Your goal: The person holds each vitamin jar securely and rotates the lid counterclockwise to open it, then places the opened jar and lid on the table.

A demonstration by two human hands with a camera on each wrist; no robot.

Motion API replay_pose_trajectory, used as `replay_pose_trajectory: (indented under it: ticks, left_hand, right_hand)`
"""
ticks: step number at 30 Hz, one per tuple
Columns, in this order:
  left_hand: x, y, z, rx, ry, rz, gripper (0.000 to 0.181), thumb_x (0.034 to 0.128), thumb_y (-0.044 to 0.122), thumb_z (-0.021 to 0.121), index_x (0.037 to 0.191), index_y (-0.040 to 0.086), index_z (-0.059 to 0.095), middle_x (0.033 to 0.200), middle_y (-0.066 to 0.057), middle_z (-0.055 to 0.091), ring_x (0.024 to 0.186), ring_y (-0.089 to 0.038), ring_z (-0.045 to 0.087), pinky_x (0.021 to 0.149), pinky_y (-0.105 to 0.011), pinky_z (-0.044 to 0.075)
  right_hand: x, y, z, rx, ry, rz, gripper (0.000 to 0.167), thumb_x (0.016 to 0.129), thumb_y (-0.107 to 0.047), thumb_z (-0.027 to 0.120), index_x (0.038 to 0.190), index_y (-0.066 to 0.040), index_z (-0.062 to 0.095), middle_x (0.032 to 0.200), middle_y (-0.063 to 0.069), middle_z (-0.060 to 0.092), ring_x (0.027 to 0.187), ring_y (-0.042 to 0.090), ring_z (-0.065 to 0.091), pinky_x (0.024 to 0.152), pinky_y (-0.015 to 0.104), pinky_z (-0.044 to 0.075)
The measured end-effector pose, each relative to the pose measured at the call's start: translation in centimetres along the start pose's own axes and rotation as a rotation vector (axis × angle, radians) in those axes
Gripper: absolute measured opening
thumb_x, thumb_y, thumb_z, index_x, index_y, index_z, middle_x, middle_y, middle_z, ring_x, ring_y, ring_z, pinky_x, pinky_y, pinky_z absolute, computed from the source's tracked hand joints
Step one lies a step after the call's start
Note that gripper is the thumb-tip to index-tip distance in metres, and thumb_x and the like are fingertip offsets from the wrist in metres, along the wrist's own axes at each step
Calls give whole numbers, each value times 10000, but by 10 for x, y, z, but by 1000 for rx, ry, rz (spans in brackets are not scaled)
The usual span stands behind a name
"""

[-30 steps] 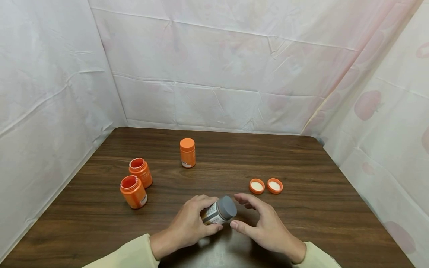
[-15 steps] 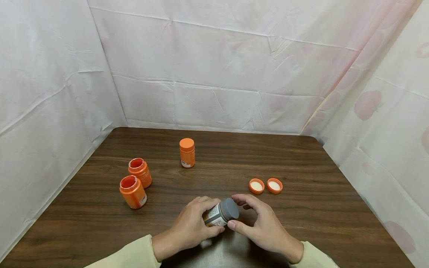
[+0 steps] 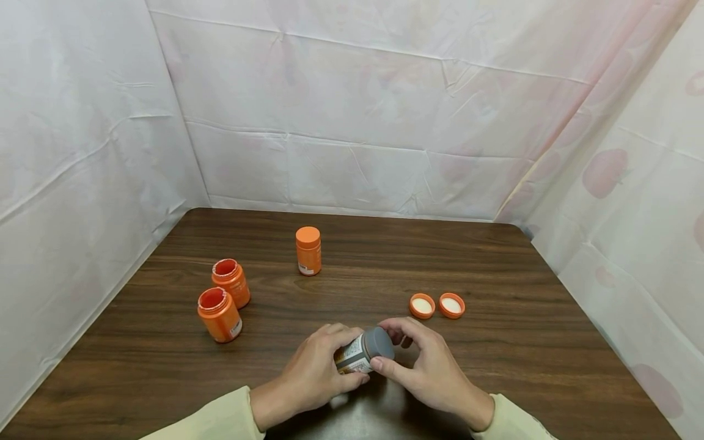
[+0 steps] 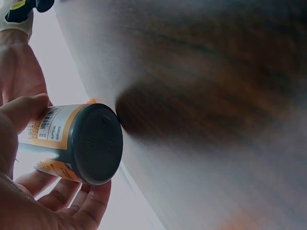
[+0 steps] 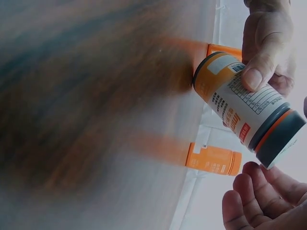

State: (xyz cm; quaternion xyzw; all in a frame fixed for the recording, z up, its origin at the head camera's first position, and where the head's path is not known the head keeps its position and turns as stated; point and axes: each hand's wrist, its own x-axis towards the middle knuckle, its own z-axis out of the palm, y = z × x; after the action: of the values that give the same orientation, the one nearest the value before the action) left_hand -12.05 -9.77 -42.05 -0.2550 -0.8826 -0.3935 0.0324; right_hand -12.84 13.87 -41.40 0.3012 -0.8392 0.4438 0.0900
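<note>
My left hand (image 3: 310, 370) holds a grey-capped bottle (image 3: 352, 355), tilted with its cap (image 3: 379, 343) toward the right; the label is white and orange. In the left wrist view its dark base (image 4: 98, 143) is close to the tabletop; contact is unclear. The thumb and fingertips of my right hand (image 3: 434, 370) are at opposite sides of the cap. The right wrist view shows fingertips at the cap's edge (image 5: 280, 139), while that thumb is out of sight.
Two uncapped orange bottles (image 3: 220, 315) (image 3: 232, 284) stand close together at the left. A capped orange bottle (image 3: 308, 252) stands farther back. Two orange lids (image 3: 421, 306) (image 3: 451, 305) lie with white insides up, right of centre. White sheets (image 3: 352, 110) surround the brown table (image 3: 528, 305).
The held bottle has shifted slightly right and down with my left hand. My right thumb and fingers have closed in from beside the cap to its edges.
</note>
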Motion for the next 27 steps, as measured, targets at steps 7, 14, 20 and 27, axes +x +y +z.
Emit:
replay_pose_trajectory:
  ticks: [7, 14, 20, 27]
  left_hand:
    - [0, 0, 1, 14, -7, 2, 463, 764, 281, 923, 1171, 321, 704, 1090, 132, 661, 926, -59, 554, 734, -243, 473]
    - [1, -1, 0, 27, -6, 7, 456, 765, 290, 922, 1171, 267, 717, 1106, 120, 677, 928, -50, 568, 739, -242, 481]
    - [1, 0, -1, 41, -17, 0, 467, 772, 310, 918, 1190, 250, 718, 1094, 117, 683, 911, -43, 573, 731, -241, 480]
    - [3, 0, -2, 37, -35, -6, 452, 775, 309, 919, 1178, 261, 721, 1062, 123, 686, 872, -35, 567, 711, -238, 472]
  right_hand:
    - [1, -2, 1, 7, 19, -23, 348, 878, -305, 836, 1180, -227, 682, 940, -135, 650, 867, 93, 602, 759, 323, 495]
    - [1, -2, 1, -10, 11, -21, 369, 870, -310, 842, 1194, -248, 678, 950, -150, 644, 885, 70, 600, 775, 319, 502]
    - [2, -2, 1, -31, 3, -66, 380, 880, -302, 833, 1214, -213, 675, 956, -129, 634, 889, 73, 595, 777, 333, 509]
    - [2, -4, -1, -36, -6, -81, 396, 883, -287, 831, 1238, -209, 673, 984, -142, 640, 897, 69, 605, 793, 339, 522]
